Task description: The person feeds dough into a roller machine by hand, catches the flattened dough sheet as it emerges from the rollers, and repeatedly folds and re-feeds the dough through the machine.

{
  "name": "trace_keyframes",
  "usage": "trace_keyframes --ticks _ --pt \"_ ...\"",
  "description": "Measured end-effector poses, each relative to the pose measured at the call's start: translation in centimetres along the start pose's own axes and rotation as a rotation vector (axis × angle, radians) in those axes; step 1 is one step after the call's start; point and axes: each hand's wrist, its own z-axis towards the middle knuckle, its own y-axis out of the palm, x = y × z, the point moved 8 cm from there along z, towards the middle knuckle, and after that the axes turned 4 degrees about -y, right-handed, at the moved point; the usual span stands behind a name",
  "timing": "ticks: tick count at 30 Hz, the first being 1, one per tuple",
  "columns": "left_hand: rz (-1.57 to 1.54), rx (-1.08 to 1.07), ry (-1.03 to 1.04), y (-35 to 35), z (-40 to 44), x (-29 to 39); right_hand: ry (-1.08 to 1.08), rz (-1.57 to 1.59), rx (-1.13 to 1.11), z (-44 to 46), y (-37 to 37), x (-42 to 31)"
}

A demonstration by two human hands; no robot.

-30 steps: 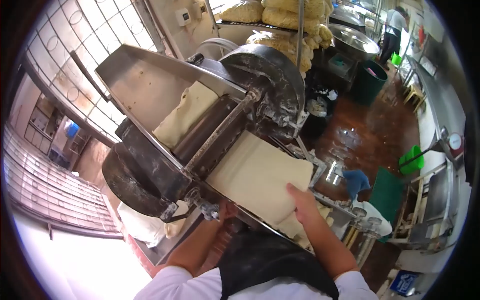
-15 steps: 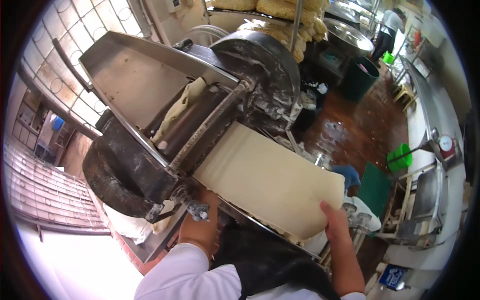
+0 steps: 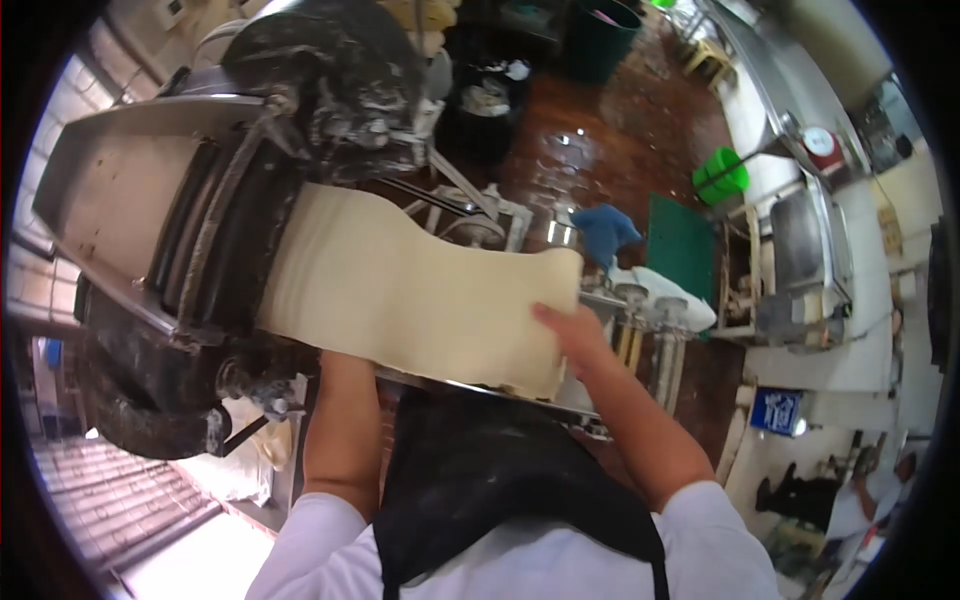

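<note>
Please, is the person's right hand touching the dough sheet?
Touching. The head view shows the right hand at the free end of the dough sheet, thumb lying on its upper surface.

Green panel [image 3: 680,245], with a blue cloth [image 3: 605,232] just to its left. A lime-green bucket [image 3: 725,177] stands near the panel's upper right; a red dial scale [image 3: 822,148] lies farther out on that side. Well above the panel are a yellowish stool [image 3: 708,62] and, farther left, a dark green bin [image 3: 600,45]. The reddish-brown floor [image 3: 640,130] shines in patches above it. Below right: a blue box [image 3: 777,411] with white lettering and, farther off, a person in white [image 3: 868,500].
</note>
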Motion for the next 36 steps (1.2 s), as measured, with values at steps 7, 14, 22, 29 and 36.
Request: trace_keyframes --ticks 7,14,22,29,36 --pt "0.297 -0.515 0.337 13.5 -14.7 3.9 0.132 0.17 0.011 -0.1 2.6 1.9" --pt "0.656 -1.075 0.72 22.5 -30.8 2.9 -0.004 0.304 -0.116 -3.3 -2.1 -0.1" --pt "0.786 -1.161 1.023 18.6 -32.5 0.9 0.051 0.552 -0.01 -6.3 -17.1 4.1" --pt "1.404 -0.635 0.736 15.4 -19.7 -4.9 -0.394 -1.22 0.777 -4.5 -24.4 4.0" --pt "1.479 -0.682 0.644 15.3 -18.4 -6.8 -0.129 -0.344 0.041 3.9 -7.9 9.4"
